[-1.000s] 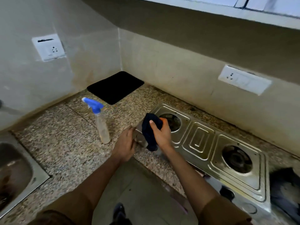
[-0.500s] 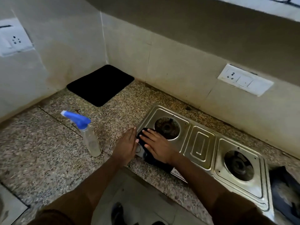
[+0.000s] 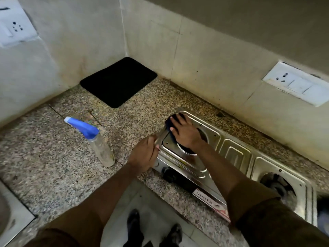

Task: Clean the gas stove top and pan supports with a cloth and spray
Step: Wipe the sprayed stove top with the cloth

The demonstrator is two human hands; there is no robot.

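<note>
Right hand [image 3: 186,135] pressed flat, fingers spread, on dark blue cloth [image 3: 171,123] at far-left corner of gas stove [image 3: 236,157], covering part of the left burner well; left hand [image 3: 145,155] curled loosely over the stove's left edge, steadying it, holding nothing else; stove's long axis runs from that corner away to the person's right, so unwiped steel lies rightward, right hand nearer; spray bottle [image 3: 99,143] upright on worktop [image 3: 44,157] just left of left hand; pan supports not visible.

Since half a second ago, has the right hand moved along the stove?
Yes. The right hand with the dark cloth slid from the stove's front-left edge to its back-left corner, toward the wall.
</note>
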